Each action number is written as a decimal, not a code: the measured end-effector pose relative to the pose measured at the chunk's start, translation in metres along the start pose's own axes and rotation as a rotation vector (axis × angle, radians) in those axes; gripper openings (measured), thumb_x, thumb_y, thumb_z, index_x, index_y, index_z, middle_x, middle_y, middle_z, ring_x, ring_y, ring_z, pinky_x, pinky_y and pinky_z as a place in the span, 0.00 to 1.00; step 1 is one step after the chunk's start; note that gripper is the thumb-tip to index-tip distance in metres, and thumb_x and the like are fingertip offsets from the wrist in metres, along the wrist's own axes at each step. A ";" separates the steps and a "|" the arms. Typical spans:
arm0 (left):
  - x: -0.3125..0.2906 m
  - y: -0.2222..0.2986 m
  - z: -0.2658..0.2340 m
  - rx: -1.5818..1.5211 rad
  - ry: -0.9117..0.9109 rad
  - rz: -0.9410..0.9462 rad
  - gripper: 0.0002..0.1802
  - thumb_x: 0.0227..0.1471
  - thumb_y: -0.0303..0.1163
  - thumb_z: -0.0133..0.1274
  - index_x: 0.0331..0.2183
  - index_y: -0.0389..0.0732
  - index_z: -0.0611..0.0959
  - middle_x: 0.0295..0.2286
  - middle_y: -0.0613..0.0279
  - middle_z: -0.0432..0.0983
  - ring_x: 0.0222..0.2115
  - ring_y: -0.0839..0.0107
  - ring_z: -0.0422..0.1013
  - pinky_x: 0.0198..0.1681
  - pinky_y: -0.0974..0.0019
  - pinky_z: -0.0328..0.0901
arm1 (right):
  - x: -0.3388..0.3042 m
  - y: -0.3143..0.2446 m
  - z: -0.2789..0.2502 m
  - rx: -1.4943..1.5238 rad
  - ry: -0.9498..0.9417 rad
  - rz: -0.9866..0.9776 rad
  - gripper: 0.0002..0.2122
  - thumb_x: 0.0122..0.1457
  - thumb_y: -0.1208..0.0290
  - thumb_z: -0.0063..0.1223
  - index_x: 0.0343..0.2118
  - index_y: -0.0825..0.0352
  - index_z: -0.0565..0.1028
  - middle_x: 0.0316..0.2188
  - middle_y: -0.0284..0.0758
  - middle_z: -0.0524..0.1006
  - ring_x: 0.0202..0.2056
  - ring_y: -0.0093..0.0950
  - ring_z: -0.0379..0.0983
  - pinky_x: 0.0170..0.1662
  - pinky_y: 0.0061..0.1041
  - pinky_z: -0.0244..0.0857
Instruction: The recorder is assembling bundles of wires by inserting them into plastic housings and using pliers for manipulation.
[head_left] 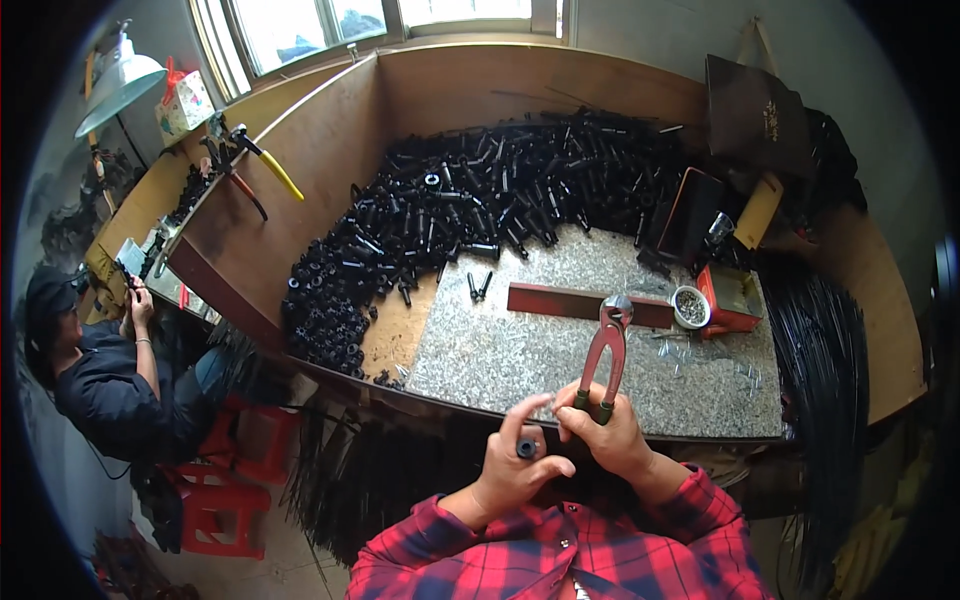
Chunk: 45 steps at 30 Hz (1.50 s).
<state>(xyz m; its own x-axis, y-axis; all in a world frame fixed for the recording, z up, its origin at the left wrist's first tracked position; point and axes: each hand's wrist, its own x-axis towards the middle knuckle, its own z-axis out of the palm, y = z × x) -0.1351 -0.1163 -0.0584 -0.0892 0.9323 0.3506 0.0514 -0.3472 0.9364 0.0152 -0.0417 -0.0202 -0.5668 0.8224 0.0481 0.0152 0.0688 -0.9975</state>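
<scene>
At the bench's front edge, my right hand [612, 430] grips red-handled pincers [604, 362] with dark grips, their rounded metal jaws pointing away from me. Close beside it, my left hand [508, 462] has a short black hollow cylinder [525, 449] held in its curled fingers. The left thumb and forefinger reach toward my right fingers; whether they pinch something thin there is too small to tell. Beyond the pincers a long dark red bar [560, 304] lies across the speckled stone slab [480, 350]. Two small black pins [479, 287] rest left of the bar.
A heap of black parts [470, 190] covers the back and left. A cup of small metal bits [690, 307] stands by a red tray [730, 300]. Long black strands [815, 350] hang at right. Pincers [265, 160] hang on the left partition; a person [110, 370] sits beyond.
</scene>
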 end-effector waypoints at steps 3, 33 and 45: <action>0.007 -0.004 -0.010 -0.011 0.056 -0.037 0.48 0.34 0.45 0.71 0.53 0.38 0.64 0.13 0.70 0.62 0.15 0.82 0.58 0.19 0.76 0.55 | 0.002 -0.006 0.010 0.087 -0.057 0.015 0.03 0.57 0.78 0.51 0.34 0.69 0.72 0.33 0.32 0.71 0.28 0.18 0.69 0.32 0.18 0.64; -0.002 -0.010 -0.013 -0.206 0.100 -0.057 0.56 0.28 0.58 0.68 0.54 0.39 0.62 0.24 0.60 0.78 0.28 0.80 0.74 0.27 0.76 0.66 | 0.001 0.011 0.032 -0.097 -0.119 -0.288 0.06 0.51 0.82 0.57 0.33 0.68 0.76 0.34 0.34 0.70 0.35 0.24 0.69 0.38 0.23 0.65; 0.000 -0.003 -0.037 -0.251 0.069 -0.108 0.58 0.26 0.55 0.69 0.54 0.37 0.61 0.16 0.75 0.62 0.17 0.87 0.59 0.22 0.81 0.53 | 0.008 -0.007 0.016 -0.469 -0.215 -0.247 0.16 0.46 0.70 0.65 0.34 0.69 0.70 0.27 0.39 0.71 0.29 0.36 0.70 0.33 0.30 0.64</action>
<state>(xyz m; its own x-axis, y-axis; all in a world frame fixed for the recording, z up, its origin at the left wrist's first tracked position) -0.1719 -0.1194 -0.0607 -0.1488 0.9592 0.2405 -0.2095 -0.2682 0.9403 -0.0025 -0.0451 -0.0138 -0.7540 0.6200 0.2168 0.1971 0.5284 -0.8258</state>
